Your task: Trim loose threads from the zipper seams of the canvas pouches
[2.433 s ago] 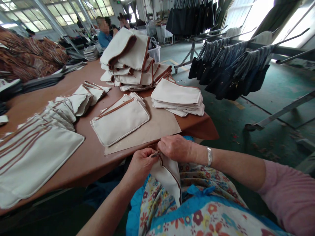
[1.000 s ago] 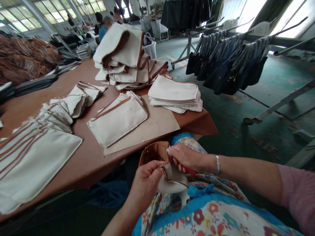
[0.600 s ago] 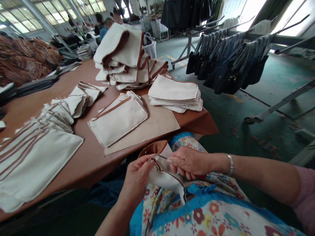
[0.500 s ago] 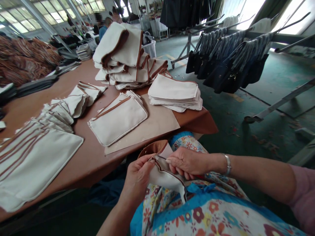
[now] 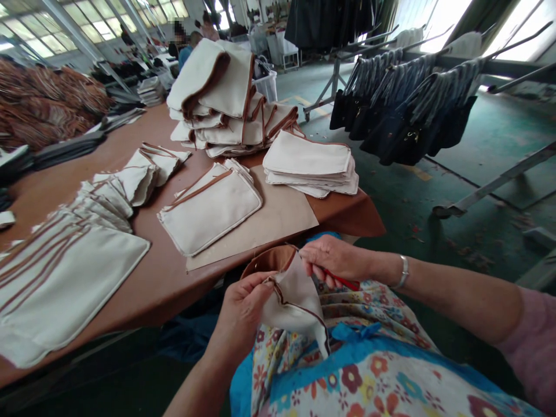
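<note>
My left hand (image 5: 245, 304) pinches the edge of a white fabric pouch (image 5: 299, 289) with dark brown trim, held over my lap. In my right hand (image 5: 332, 258) is a red-handled tool (image 5: 345, 282) with a thin dark tip; my fingers cover its middle, so I cannot tell its exact kind. The tip points up and left, near the pouch's upper corner. Just behind the pouch, a curved brown piece (image 5: 267, 260) shows at the table edge. A flowered apron (image 5: 365, 370) with blue trim lies under both hands.
On the brown-covered table (image 5: 174, 289) lie several white pouches (image 5: 212, 214), a neat stack (image 5: 308, 162) and a tall pile (image 5: 217, 87). More pouches (image 5: 73, 284) fan out at left. A rack with dark bags (image 5: 403, 124) stands at right. People sit far back.
My right hand has moved up and away from the trimmed edge with the red-handled tool, whose handle now shows. My left hand keeps its pinch in nearly the same place.
</note>
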A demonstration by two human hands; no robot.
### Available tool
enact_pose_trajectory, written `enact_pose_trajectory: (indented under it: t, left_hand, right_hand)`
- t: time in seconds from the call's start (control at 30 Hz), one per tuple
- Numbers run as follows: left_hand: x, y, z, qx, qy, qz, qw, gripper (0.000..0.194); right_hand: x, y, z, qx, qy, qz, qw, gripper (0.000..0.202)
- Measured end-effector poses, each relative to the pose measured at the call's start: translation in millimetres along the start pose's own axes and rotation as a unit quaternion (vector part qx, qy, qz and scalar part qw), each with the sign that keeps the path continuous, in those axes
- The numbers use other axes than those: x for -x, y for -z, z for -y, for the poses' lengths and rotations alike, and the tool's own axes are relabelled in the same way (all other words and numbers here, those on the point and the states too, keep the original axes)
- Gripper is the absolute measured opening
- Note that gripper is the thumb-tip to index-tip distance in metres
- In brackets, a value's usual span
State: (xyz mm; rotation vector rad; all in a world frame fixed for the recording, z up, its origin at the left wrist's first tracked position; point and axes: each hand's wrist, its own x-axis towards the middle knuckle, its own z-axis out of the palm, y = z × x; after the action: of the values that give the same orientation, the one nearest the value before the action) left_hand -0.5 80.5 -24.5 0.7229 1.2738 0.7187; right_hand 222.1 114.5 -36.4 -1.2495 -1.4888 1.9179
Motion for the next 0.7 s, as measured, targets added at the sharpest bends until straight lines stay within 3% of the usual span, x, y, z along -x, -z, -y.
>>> enact_pose_trajectory:
  t: [0.1, 0.23, 0.47, 0.63, 0.7]
  left_hand:
    - [-2, 2.4, 0, 0.005, -0.007, -0.007, 1.0, 0.029]
    - [-1, 2.3, 3, -0.002, -0.008, 0.005, 1.0, 0.03]
    - [-4, 5.4, 9, -0.049, -0.02, 0.014, 0.998, 0.026]
    - [7, 1.8, 2, -0.049, 0.002, 0.021, 0.999, 0.029]
    - [10, 0.4, -3, -0.043, 0.001, 0.022, 0.999, 0.03]
  right_hand:
    - [10, -13, 0, 0.066, -0.021, 0.072, 0.995, 0.041]
    - [8, -24, -5, 0.098, -0.032, 0.074, 0.992, 0.041]
    - [-8, -28, -17, -0.002, -0.052, 0.098, 0.994, 0.038]
    - [-22, -12, -43, -0.036, -0.105, -0.06, 0.992, 0.035]
    - [-22, 2, -40, -0.007, -0.079, -0.091, 0.993, 0.038]
